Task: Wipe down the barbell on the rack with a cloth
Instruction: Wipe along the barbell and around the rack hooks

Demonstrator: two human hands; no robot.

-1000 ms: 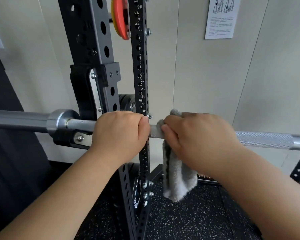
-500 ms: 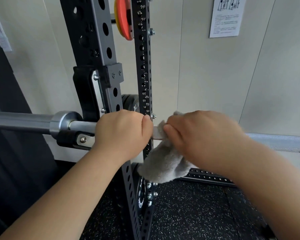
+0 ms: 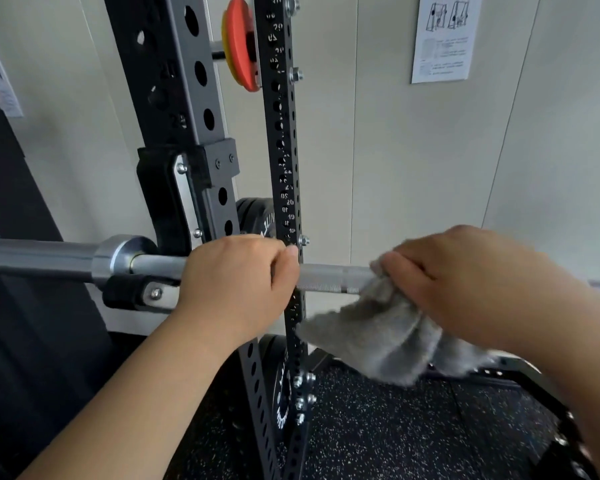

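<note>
The knurled silver steel barbell (image 3: 333, 277) sits on the black perforated rack (image 3: 174, 81). The left hand (image 3: 236, 282) grips its shaft; at its three o'clock, the right hand (image 3: 465, 282) clamps the fuzzy grey cloth (image 3: 378, 341) around it. The cloth's dangling tail could snag a rack bolt.

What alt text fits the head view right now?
A person's right hand holds a grey cloth around a barbell resting on a black rack, while the left hand grips the bar beside it. The cloth's loose end hangs below the bar; an orange weight plate sits high on the rack.
</note>
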